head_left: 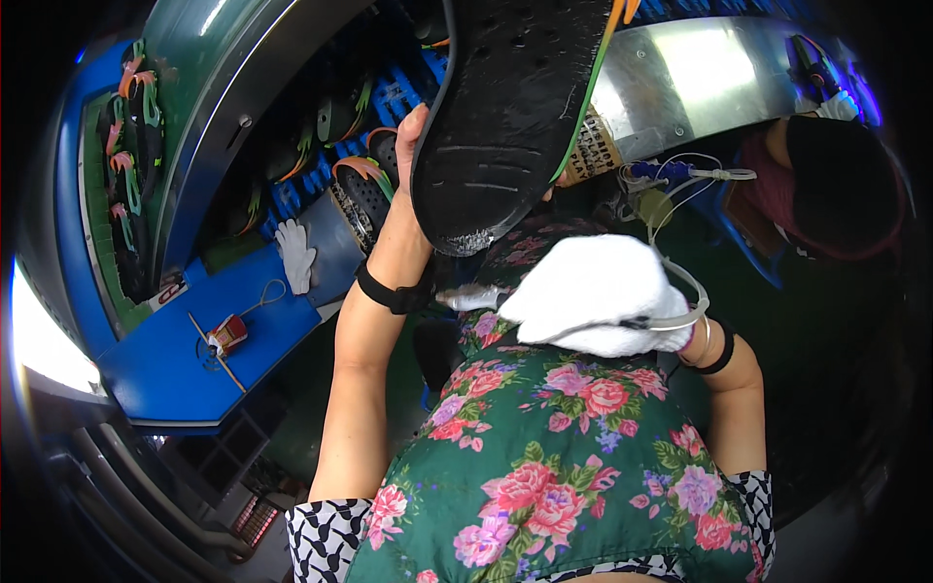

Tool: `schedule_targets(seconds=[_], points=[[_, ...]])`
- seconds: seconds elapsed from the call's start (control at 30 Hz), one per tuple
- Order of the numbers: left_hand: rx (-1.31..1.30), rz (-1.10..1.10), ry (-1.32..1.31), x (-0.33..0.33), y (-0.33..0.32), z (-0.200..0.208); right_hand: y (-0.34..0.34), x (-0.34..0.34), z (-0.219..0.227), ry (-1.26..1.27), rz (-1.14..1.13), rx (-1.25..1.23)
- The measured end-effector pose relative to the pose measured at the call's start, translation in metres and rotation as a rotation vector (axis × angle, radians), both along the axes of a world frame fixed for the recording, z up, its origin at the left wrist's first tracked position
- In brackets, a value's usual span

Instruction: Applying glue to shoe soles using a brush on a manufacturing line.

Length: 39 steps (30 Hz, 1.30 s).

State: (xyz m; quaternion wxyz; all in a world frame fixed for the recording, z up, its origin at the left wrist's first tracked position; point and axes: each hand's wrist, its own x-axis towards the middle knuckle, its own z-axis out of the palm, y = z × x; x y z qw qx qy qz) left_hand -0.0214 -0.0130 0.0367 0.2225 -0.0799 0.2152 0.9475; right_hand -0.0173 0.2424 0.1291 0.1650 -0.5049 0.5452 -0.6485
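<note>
A large black shoe sole with a green and orange edge and small holes fills the top middle. My left hand grips it by its left side; its thumb shows and the other fingers are hidden behind. In a white knitted glove, my right hand is closed in front of my flowered apron. From the glove, pointing left, sticks a brush with pale, worn bristles, just below the sole's lower end and apart from it. A clear tube curves round to the glove. The right fingers are hidden inside the glove.
On the left, a blue table carries a white glove and a small red box. Behind stand similar black soles on a blue conveyor under a metal hood. A person sits at the right.
</note>
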Motion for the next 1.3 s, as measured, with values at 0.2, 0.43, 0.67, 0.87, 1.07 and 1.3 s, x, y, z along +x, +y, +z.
schedule_targets(seconds=[0.2, 0.43, 0.67, 0.87, 1.07, 1.3], points=[[-0.130, 0.109, -0.177, 0.003, -0.003, -0.005, 0.003, -0.012, 0.002, 0.335, -0.241, 0.155], [0.182, -0.002, -0.132, -0.003, -0.008, 0.025, 0.005, 0.004, -0.004, 0.220, -0.012, 0.133], [0.040, -0.054, -0.238, -0.006, -0.006, 0.046, 0.005, 0.001, -0.010, 0.522, -0.174, 0.213], [0.070, -0.111, -0.177, -0.005, -0.012, 0.036, 0.004, -0.006, -0.007, -0.018, -0.008, 0.103], [0.145, -0.069, -0.157, -0.004, -0.009, 0.032, -0.002, -0.010, 0.000, -0.100, -0.026, 0.121], [0.208, 0.007, -0.293, 0.013, 0.018, 0.024, 0.013, -0.054, 0.005, 0.107, -0.449, 0.209]])
